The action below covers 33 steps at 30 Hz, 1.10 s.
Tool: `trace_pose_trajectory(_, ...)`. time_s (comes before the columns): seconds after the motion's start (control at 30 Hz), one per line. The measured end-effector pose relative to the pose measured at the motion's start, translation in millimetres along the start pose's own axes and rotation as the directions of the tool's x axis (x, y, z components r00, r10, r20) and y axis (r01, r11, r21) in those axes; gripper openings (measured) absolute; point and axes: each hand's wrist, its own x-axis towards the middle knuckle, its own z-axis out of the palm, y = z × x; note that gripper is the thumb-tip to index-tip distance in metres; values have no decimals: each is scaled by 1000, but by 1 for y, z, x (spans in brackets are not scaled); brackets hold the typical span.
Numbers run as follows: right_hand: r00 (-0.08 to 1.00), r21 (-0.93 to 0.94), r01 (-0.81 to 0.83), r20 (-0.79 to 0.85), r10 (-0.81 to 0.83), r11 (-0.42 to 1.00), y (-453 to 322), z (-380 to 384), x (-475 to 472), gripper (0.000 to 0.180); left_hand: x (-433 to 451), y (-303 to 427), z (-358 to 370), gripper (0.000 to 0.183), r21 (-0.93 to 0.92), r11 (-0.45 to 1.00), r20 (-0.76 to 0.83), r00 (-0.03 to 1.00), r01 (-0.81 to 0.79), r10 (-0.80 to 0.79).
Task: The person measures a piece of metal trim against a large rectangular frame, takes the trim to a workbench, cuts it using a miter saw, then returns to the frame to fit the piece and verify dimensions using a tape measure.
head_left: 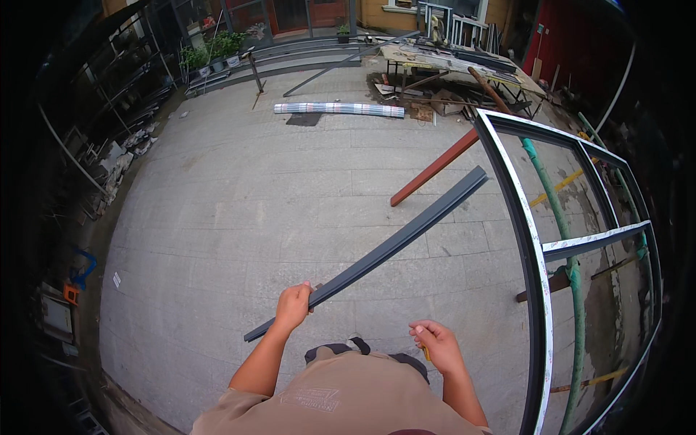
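My left hand grips a long dark grey metal profile bar near its lower end. The bar slants up to the right across the paving, its far end beside a large window frame. In my curled right hand, a small yellow object shows below the fingers; most of it is hidden, so its kind is unclear. White printed film covers the frame's face, and dark profile shows along its sides. Green-wrapped poles run beneath the frame.
A red-brown beam juts out from the frame's left side. Farther off, a wrapped bundle lies on the paving. A cluttered workbench stands back right, potted plants on steps back left. Scrap lines the left edge.
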Motion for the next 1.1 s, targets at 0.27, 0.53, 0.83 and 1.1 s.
trace_pose_trajectory(0.27,996,-225,65,68,-51,972,-75,28,100,41,46,-26,-6,55,-80,989,38,992,122,-119)
trace_pose_trajectory(0.53,944,15,329,-8,-329,944,-167,7,234,52,128,1,8,55,77,993,20,996,86,-88)
trace_pose_trajectory(0.83,941,-83,327,119,-317,941,-252,-26,363,45,233,35,7,47,185,954,-15,970,-237,244)
trace_pose_trajectory(1.1,952,-79,284,146,-270,956,-294,-34,455,36,324,50,20,41,224,943,53,969,-247,241)
